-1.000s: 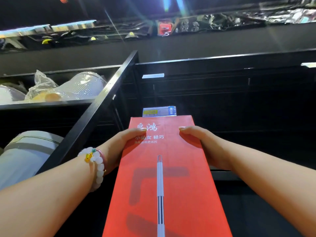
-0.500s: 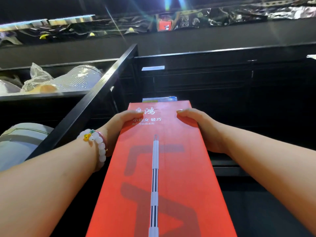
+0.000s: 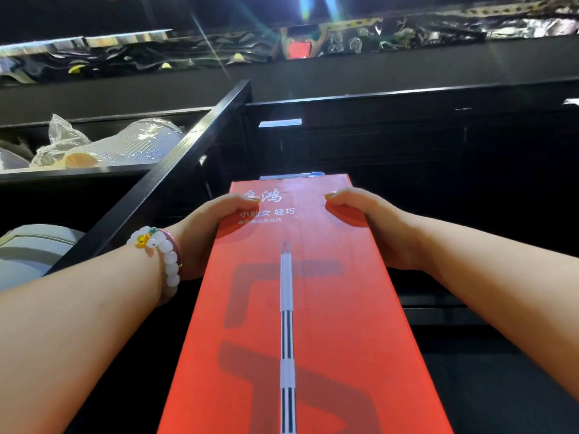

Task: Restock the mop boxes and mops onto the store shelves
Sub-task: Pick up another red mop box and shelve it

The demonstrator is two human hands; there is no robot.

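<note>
A long red mop box (image 3: 307,308) with white lettering and a printed mop handle points away from me toward the dark store shelves (image 3: 407,145). My left hand (image 3: 203,233), with a white bead bracelet on the wrist, grips the box's left edge near its far end, thumb on top. My right hand (image 3: 369,227) grips the right edge opposite, thumb on the top face. The box's far end covers most of a blue price label on the shelf edge.
A black upright post (image 3: 175,173) slants up left of the box. Plastic-wrapped goods (image 3: 125,145) lie on the upper left shelf, and a pale grey round item (image 3: 28,252) sits below. A white label (image 3: 279,123) marks a higher shelf edge.
The box has moved forward and up toward the shelf, its far end now hiding most of the blue price label. Both hands keep the same grip.
</note>
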